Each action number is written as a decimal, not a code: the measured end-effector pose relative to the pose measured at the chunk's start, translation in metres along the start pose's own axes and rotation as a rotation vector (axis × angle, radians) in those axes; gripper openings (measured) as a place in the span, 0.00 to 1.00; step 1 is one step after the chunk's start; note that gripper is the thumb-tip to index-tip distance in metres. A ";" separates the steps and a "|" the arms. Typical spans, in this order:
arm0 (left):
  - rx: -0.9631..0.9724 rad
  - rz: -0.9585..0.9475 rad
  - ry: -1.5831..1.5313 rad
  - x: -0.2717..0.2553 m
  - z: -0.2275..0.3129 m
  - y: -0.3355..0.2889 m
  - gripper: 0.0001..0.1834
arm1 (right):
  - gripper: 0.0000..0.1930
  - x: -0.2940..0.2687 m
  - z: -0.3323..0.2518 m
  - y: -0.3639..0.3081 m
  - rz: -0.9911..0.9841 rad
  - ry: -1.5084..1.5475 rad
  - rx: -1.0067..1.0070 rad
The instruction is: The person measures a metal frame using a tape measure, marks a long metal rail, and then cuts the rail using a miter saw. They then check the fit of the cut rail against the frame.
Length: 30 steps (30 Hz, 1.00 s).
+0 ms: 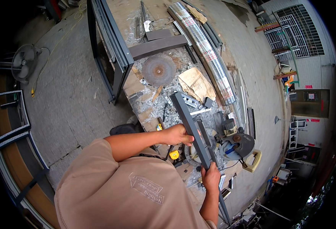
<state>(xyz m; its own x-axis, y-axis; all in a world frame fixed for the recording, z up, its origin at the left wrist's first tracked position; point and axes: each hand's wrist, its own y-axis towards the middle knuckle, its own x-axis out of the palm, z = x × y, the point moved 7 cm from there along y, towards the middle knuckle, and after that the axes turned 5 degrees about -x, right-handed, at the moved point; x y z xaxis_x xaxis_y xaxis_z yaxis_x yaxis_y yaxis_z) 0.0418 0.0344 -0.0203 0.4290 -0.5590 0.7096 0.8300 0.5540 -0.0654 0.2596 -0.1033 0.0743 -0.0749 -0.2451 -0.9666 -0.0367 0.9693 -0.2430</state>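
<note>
A long dark grey metal profile point(191, 124) slants across the work table in front of me. My left hand point(178, 134) is closed around its middle, the thumb and fingertips at its side. Lower down, my right hand point(211, 175) grips the same profile near its near end. Beneath and beside it is a mitre saw point(237, 147) with a dark blade guard and a cream handle point(254, 160); the profile partly hides the saw's base. A yellow tape measure point(174, 154) lies just below my left hand.
Metal shavings cover the table, along with a round saw blade point(159, 70), brown cardboard point(196, 84) and a wrapped profile bundle point(206, 49). A dark frame point(110, 49) stands at the table's left edge. Farther left are a floor fan point(24, 63) and a yellow cable point(53, 51).
</note>
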 end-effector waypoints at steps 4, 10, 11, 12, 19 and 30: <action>-0.019 0.015 0.033 -0.005 -0.001 0.002 0.21 | 0.17 0.003 0.002 0.005 0.023 -0.026 -0.015; -0.311 -0.209 1.051 0.015 0.017 -0.017 0.25 | 0.15 0.006 0.006 0.013 0.102 0.006 -0.050; -0.237 -0.286 1.120 0.038 0.027 -0.021 0.26 | 0.20 0.012 0.012 0.012 0.070 -0.025 -0.014; -0.139 -0.293 1.133 0.059 0.032 -0.023 0.22 | 0.21 0.013 0.010 0.016 0.059 -0.039 -0.011; 0.385 -0.125 1.761 0.134 0.037 0.049 0.17 | 0.20 0.038 0.013 0.025 0.077 0.015 0.001; 0.042 -0.186 2.014 0.044 -0.067 0.095 0.05 | 0.16 0.090 0.005 0.064 0.110 0.095 -0.072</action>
<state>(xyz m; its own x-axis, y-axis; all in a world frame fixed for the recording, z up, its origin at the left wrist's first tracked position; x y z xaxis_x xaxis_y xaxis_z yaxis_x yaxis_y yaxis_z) 0.1635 0.0206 -0.0422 0.0891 -0.3396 -0.9363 0.9079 0.4142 -0.0639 0.2551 -0.0633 -0.0289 -0.1761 -0.1414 -0.9742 -0.0943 0.9875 -0.1262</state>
